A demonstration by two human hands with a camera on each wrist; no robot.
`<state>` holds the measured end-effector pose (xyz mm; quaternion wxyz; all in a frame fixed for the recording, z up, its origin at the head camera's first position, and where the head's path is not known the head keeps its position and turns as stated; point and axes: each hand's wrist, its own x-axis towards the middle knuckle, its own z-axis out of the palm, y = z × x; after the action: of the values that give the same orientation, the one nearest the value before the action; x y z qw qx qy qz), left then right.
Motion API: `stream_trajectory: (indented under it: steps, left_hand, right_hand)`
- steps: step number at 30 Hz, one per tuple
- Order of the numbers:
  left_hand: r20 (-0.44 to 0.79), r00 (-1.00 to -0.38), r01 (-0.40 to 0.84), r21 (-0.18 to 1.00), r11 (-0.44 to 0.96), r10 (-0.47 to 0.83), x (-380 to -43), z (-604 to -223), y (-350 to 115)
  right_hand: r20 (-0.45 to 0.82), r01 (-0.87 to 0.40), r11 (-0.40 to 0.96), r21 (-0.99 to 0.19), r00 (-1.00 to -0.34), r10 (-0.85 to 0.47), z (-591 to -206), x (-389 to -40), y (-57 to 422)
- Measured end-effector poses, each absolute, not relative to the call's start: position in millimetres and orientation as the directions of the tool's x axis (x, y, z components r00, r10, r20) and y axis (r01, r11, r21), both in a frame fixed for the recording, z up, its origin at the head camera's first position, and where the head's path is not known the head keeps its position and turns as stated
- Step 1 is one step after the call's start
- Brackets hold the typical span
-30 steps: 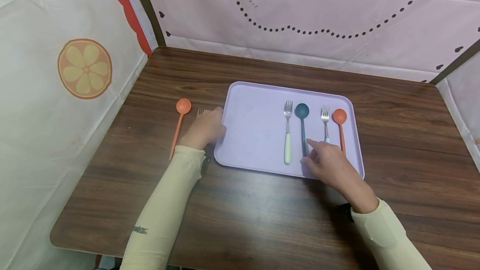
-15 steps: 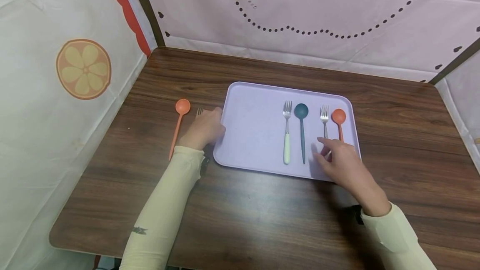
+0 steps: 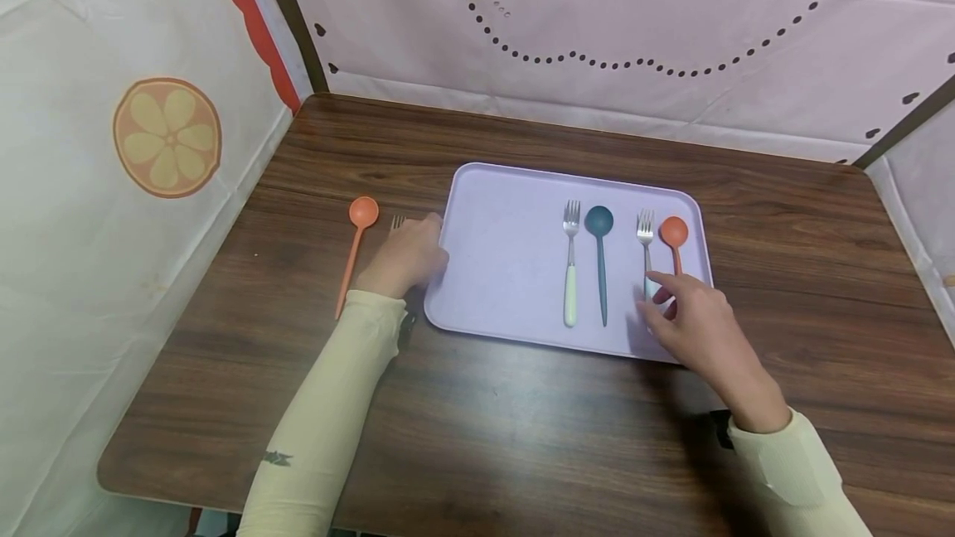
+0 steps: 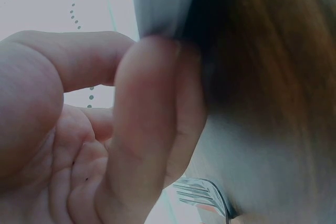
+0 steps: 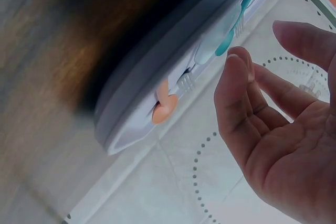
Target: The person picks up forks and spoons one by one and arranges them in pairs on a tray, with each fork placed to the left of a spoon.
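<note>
Head | 3 spoons [image 3: 599,222] | 3 forks [image 3: 570,284] | left hand [image 3: 406,255] pinches 1 tray [image 3: 503,263] | right hand [image 3: 700,328] relaxed

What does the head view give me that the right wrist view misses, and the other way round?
Only the head view shows the left hand at the left edge of the tray and the loose orange spoon lying on the table. Only the right wrist view shows the palm side of the right hand. Both show that hand, holding nothing, plus the tray with its teal spoon.
</note>
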<state>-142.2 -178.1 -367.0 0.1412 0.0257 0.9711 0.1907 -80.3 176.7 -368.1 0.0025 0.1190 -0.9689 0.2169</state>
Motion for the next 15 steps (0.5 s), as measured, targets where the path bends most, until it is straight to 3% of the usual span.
stream_trajectory:
  steps: [15]
  left_hand:
    - [-0.273, -0.957, -0.012, 0.385, 0.923, 0.101, -142.0, -366.6, -177.3]
  right_hand:
    - [0.15, -0.231, 0.887, -0.401, -0.971, -0.185, -365.2, -79.2, 195.2]
